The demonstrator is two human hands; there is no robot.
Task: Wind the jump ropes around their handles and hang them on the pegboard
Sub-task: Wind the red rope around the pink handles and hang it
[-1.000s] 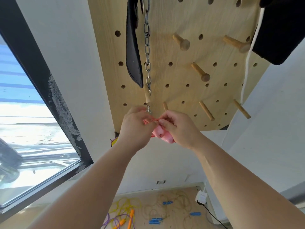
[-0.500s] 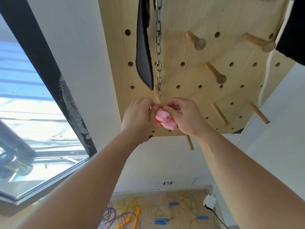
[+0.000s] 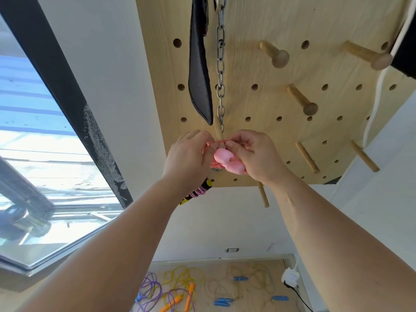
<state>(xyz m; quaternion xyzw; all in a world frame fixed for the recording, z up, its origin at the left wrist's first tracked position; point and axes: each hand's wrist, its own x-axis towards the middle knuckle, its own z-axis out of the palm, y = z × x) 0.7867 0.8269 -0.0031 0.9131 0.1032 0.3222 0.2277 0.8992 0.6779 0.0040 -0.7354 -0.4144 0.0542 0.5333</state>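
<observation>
Both my hands are raised to the wooden pegboard [image 3: 281,131]. My left hand [image 3: 189,156] and my right hand [image 3: 256,158] together pinch a pink jump rope [image 3: 225,159], its two pink handles bundled and its cord stretched between my fingers against a wooden peg [image 3: 218,131] just below the chain. A wound rope with black and yellow handles [image 3: 198,191] hangs below my left wrist, partly hidden. On the floor lie a purple rope [image 3: 150,289], a yellow rope with orange handles [image 3: 186,289] and beige ropes with blue handles [image 3: 238,287].
A steel chain [image 3: 220,70] and a black strap [image 3: 199,70] hang from the board above my hands. Several bare pegs [image 3: 301,99] stick out to the right. A dark garment [image 3: 405,41] hangs top right. A window [image 3: 45,154] is left; a white plug [image 3: 290,276] lies on the floor.
The view has shifted so the pegboard sits larger and my hands higher. The pink handles have come up from under my right hand to between both hands at the peg.
</observation>
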